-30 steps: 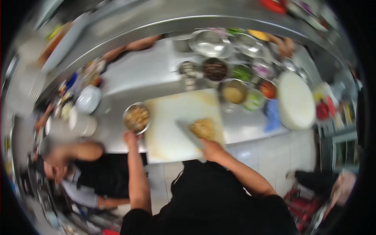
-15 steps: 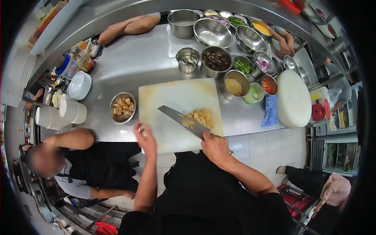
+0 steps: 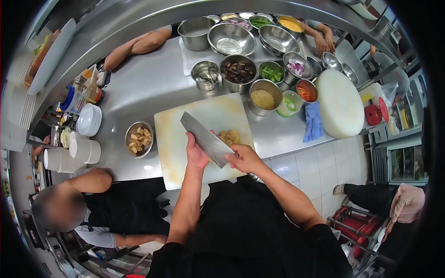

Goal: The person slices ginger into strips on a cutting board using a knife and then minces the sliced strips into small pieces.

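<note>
— What was carried by the counter (image 3: 125,92)?
— A pale cutting board (image 3: 174,148) was set near its front edge, and a thick white round block (image 3: 340,104) was placed well to the right of it.
— And the cleaver (image 3: 200,134)?
— It was held over the board, its broad blade slanted up and to the left. Its handle was enclosed by the right hand (image 3: 245,158), whose grip was closed.
— How was the left hand (image 3: 197,155) placed?
— It was brought to the blade, palm showing and thumb by the left edge. Its fingers were partly hidden behind the metal, so it could not be told whether the blade was gripped.
— What was seen beside the block?
— A crumpled blue cloth (image 3: 313,123) was laid there. Left of the board, apart from it, a steel bowl (image 3: 141,155) was filled with pale brown chunks (image 3: 140,139).
— And the smallest heap?
— Yellowish cut pieces (image 3: 230,136) were gathered on the board, partly covered from view by the blade and right hand.
</note>
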Tool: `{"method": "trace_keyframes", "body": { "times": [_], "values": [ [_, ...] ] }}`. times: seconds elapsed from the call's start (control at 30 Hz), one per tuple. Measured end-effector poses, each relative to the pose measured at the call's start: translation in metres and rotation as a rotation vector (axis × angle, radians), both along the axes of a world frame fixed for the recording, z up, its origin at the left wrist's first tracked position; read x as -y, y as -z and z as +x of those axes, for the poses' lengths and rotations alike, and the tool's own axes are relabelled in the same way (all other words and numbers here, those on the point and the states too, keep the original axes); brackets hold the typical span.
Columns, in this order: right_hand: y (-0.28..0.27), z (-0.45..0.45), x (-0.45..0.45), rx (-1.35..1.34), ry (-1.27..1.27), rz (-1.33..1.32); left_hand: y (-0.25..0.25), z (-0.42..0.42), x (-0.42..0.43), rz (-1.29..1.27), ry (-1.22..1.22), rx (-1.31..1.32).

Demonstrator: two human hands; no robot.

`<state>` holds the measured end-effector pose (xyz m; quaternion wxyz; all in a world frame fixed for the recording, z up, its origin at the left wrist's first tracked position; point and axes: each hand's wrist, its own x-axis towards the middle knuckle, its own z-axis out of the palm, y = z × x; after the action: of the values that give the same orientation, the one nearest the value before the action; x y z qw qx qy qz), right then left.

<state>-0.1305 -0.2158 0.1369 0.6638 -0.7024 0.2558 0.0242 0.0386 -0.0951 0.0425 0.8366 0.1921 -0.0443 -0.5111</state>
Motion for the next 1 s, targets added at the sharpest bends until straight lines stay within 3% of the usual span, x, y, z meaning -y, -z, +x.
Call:
{"method": "trace_keyframes", "body": {
  "times": [0.07, 0.17, 0.33, 0.37, 0.43, 0.5, 0.53, 0.57, 0.63, 0.67, 0.77, 0.87, 0.9, 0.93, 0.97, 1.0],
  "values": [
    [0.017, 0.000, 0.001, 0.000, 0.038, -0.008, -0.022, -0.008, 0.011, 0.401, -0.189, 0.000],
    [0.012, 0.005, 0.007, 0.014, 0.147, 0.017, 0.049, 0.019, -0.011, 0.428, 0.006, -0.022],
    [0.007, 0.010, 0.030, 0.086, 0.212, -0.050, -0.003, -0.006, 0.004, 0.475, -0.210, -0.184],
    [0.008, 0.011, 0.029, 0.086, 0.206, -0.051, 0.007, -0.007, 0.006, 0.473, -0.216, -0.185],
    [0.011, 0.013, 0.024, 0.170, 0.231, -0.143, 0.032, -0.008, 0.008, 0.530, -0.314, 0.164],
    [-0.003, 0.010, 0.019, 0.149, 0.299, -0.229, 0.025, -0.018, 0.025, 0.838, -0.349, 0.696],
    [0.000, 0.007, 0.022, 0.193, 0.329, -0.290, 0.007, -0.033, 0.030, 0.858, -0.456, 1.003],
    [-0.004, 0.003, 0.029, 0.218, 0.326, -0.328, -0.016, -0.039, 0.029, 0.859, -0.415, 1.251],
    [0.005, -0.010, 0.051, 0.149, 0.293, -0.500, -0.010, -0.029, 0.014, 0.687, -0.363, 1.811],
    [0.005, -0.016, 0.060, 0.121, 0.291, -0.503, -0.004, -0.024, 0.008, 0.603, -0.309, 1.908],
    [0.007, -0.032, 0.069, -0.015, 0.208, -0.869, -0.026, -0.024, -0.002, 0.551, -0.197, 2.151],
    [0.039, -0.036, 0.050, -0.255, 0.116, -0.870, -0.015, -0.035, 0.002, 0.497, -0.142, 2.275],
    [0.038, -0.038, 0.042, -0.266, 0.051, -0.845, -0.012, -0.042, 0.011, 0.451, -0.183, 2.288],
    [0.073, -0.040, 0.034, -0.143, 0.029, -0.915, -0.003, -0.045, 0.015, 0.399, -0.223, 2.295],
    [0.052, -0.032, 0.021, -0.252, -0.009, -0.950, 0.018, -0.043, 0.015, 0.471, -0.201, 2.340],
    [0.068, -0.023, 0.007, -0.087, 0.041, -0.886, 0.009, -0.046, 0.019, 0.505, -0.154, 2.366]
  ]
}}
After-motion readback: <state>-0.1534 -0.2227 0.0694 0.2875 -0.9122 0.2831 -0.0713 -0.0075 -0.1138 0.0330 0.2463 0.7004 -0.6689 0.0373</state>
